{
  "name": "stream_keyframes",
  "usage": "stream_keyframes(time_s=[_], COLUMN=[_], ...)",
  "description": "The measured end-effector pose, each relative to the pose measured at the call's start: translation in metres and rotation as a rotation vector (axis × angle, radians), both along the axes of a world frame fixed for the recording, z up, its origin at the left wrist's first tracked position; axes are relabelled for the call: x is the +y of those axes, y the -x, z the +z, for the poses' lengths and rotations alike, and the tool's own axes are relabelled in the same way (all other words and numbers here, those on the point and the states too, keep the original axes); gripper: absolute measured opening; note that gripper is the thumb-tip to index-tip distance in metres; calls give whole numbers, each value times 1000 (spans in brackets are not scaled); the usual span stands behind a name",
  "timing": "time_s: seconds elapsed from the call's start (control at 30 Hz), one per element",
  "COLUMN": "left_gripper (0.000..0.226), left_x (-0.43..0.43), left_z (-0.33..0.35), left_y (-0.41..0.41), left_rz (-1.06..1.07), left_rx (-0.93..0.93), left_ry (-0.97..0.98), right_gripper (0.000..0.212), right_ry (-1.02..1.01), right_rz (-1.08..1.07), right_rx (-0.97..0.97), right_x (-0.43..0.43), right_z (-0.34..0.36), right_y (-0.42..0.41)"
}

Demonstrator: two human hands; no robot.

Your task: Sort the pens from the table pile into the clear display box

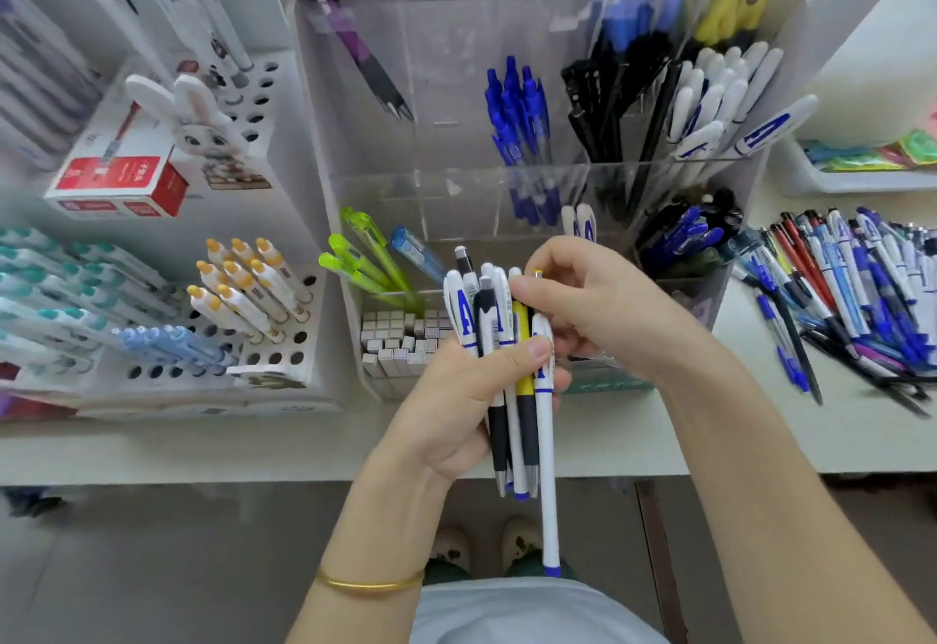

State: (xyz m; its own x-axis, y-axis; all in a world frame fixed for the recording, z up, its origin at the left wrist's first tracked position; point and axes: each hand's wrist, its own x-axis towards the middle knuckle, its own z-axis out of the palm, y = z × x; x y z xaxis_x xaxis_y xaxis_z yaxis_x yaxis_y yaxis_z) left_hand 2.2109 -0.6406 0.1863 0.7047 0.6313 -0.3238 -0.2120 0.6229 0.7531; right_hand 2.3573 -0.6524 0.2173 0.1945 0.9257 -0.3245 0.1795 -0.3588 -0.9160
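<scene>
My left hand [464, 400] grips a bundle of pens [512, 390] upright in front of the table edge: white ones with blue lettering, a black-and-white one and a yellow one. One white pen with a blue tip hangs lower than the others. My right hand [588, 304] pinches the top of the yellow pen in the bundle. Behind both hands stands the clear display box [507, 177], its compartments holding blue, black, white, yellow and green pens. The loose pen pile [857, 298] lies on the table at the right.
A white holder with orange-capped and teal pens [238, 288] stands at the left, with a red-and-white box [121, 182] behind it. A tray of small white blocks [400, 339] sits before the display box. A white tray [862, 167] is at the far right.
</scene>
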Motion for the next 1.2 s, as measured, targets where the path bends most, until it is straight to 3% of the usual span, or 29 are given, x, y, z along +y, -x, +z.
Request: stream_keyframes(time_s=[0.17, 0.4, 0.67, 0.83, 0.97, 1.2], left_gripper=[30, 19, 19, 18, 20, 24], left_x=[-12, -12, -6, -1, 1, 0], left_z=[-5, -4, 1, 3, 6, 9], left_y=[4, 7, 4, 3, 1, -1], left_rz=[-1, -2, -80, -101, -95, -95], left_rx=[40, 7, -27, -44, -62, -46], left_ry=[69, 136, 177, 146, 138, 169], right_gripper=[15, 16, 17, 19, 17, 24], right_ry=[-26, -73, -147, -90, -102, -176], right_rz=[-40, -1, -216, -156, -111, -307], right_rx=[65, 10, 285, 413, 363, 179], right_x=[-12, -10, 0, 2, -1, 6], right_z=[-11, -10, -13, -10, -9, -14], right_y=[4, 6, -6, -1, 3, 5])
